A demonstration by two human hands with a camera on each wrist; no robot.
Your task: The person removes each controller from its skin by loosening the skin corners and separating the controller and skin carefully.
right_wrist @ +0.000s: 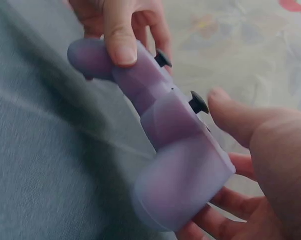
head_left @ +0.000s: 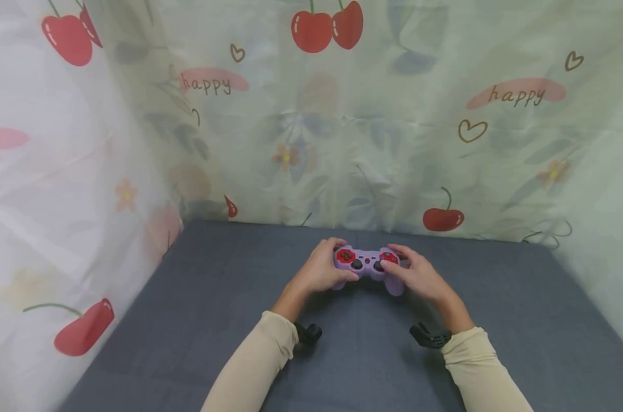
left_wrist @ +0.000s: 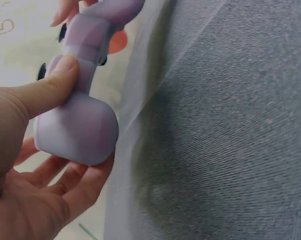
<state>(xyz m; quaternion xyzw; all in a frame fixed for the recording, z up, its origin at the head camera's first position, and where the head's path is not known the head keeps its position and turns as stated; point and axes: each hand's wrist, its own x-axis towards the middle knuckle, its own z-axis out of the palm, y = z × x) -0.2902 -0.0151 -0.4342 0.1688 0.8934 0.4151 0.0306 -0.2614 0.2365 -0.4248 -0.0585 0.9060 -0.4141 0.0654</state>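
Forearms [head_left: 249,366] converge, left grip [head_left: 324,268] and right grip [head_left: 419,276] holding purple controller [head_left: 368,256], right thumb [right_wrist: 243,120] seemingly hovering.

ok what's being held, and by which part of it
A purple game controller, held by its ends: left hand at one, right hand at the other.

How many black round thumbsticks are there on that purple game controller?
2, both on the controller: the left black thumbstick sits nearer the left hand; the right black thumbstick, nearer the right hand.
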